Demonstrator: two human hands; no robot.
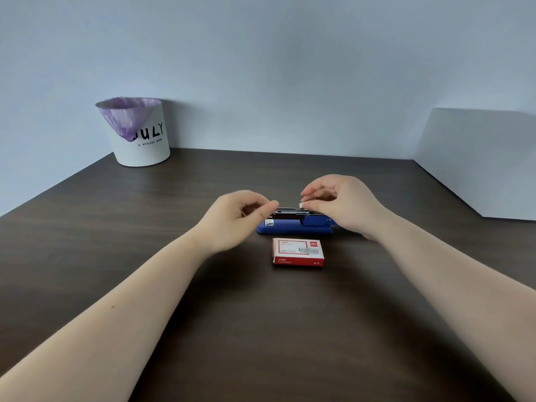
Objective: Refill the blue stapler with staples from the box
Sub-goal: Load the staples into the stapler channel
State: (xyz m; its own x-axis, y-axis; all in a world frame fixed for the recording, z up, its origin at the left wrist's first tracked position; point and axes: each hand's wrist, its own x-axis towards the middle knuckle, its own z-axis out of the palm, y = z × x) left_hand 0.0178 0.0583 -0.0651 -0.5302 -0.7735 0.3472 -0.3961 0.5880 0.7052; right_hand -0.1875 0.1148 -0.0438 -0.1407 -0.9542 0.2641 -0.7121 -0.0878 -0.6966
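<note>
Table: dark wood grain, spread out in front of you.
Stapler: blue, lying mid-table.
Box: red and white, flat, just nearer you than the stapler.
Bin: white, purple liner, far left corner.

Blue stapler flat on table, seemingly open; closed red-white staple box just in front.

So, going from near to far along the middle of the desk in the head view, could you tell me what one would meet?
Staple box → blue stapler → bare stretch of dark desk → wall.
</note>
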